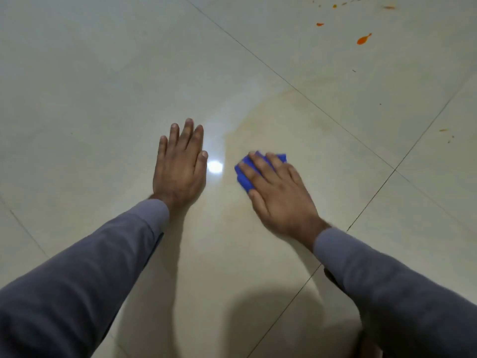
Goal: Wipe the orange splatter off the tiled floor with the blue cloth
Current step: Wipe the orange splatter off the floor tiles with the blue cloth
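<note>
1. Glossy pale tiled floor [103,86] fills the whole head view, crossed by thin dark grout lines, with a bright lamp reflection [214,166] lying between the two hands.
2. Across the middle tile spreads a faint yellowish smear [271,120], reaching from the cloth up toward the far grout line.
3. Grey sleeves [77,280] cover both forearms, which enter from the lower corners.
4. Left hand [179,166] lies palm down on the floor, fingers straight and close together, holding nothing.
5. Right hand [280,192] presses flat on the blue cloth [242,177], fingers spread over it and nearly straight; its outline is slightly blurred.
6. Folded small, the blue cloth sits on the floor under the right fingers, at the near edge of the smear, showing only past the fingertips and beside the thumb.
7. Orange splatter [363,39] lies well apart from the cloth, at the far right: one larger drop, a smaller one [320,24] beside it, and tiny specks [334,6] along the top edge.
8. Further faint flecks [443,130] mark the tile at the right edge.
</note>
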